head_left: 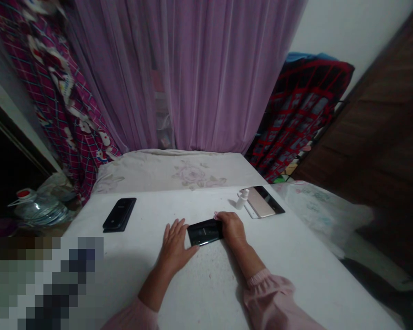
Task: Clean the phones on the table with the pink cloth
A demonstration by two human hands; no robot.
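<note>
A glossy black phone (205,232) lies on the white table, level with the gap between my hands. My left hand (175,244) rests at its left end, thumb along the near edge and fingers on the far-left corner. At the right end, my right hand (232,229) is closed, its fingers pinching a small pink piece (216,214) at the phone's far-right edge; what the piece is cannot be made out. Behind my right hand stands a small white bottle (242,200).
Dark phones (119,215) lie stacked at the left of the table (158,206). Flat panels, one gold (259,203) and one black (270,199), overlap at the right. A floral cloth (151,169) covers the far end. A large water bottle (41,208) stands beyond the left edge.
</note>
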